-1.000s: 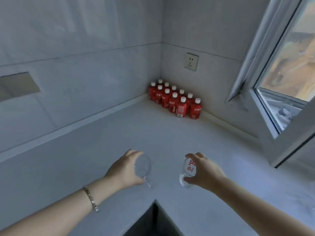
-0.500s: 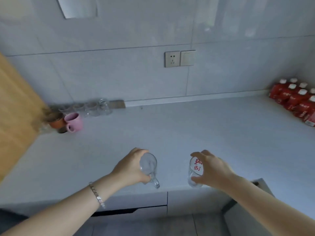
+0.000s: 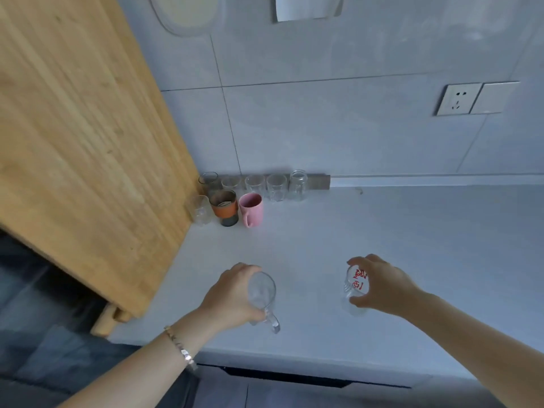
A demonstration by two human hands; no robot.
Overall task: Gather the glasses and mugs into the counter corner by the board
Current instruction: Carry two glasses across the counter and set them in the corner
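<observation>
Swinging left is what the view has just done: a sec ago it faced the far right corner w/ red bottles by a window; half a sec ago the wall w/ the socket was centred and the cups sat small at far left. Now the wooden board (image 3: 79, 136) fills the left side and the corner by it sits mid-frame. Both hands kept their glasses the whole way, same grip, so the carry is nearly at its drop-off — judged, approx the last stretch.

Left hand (image 3: 228, 295) is wrapped round a clear glass mug (image 3: 262, 293). Mug is tipped: its open mouth faces roughly up toward the camera, handle hangs toward the near edge, so its long axis leans toward the viewer, not upright. It's above the near part of the tabletop (image 3: 382, 231); can't tell if it touches.

Right hand (image 3: 379, 285) is clasped on a clear glass w/ red print (image 3: 357, 285). Print faces left toward the other hand; the glass leans, mouth up and tilted left-ish, base toward the near edge. Exact angle is hard to read thru the clear glass.

Already in the corner: row of clear glasses (image 3: 254, 184) along the far wall, plus an orange-banded cup (image 3: 225, 207), a pink mug (image 3: 251, 209) and another clear glass (image 3: 200, 209) just beside the board. Free spot looks to be right of the pink mug. Both pieces prob need righting before set-down.
</observation>
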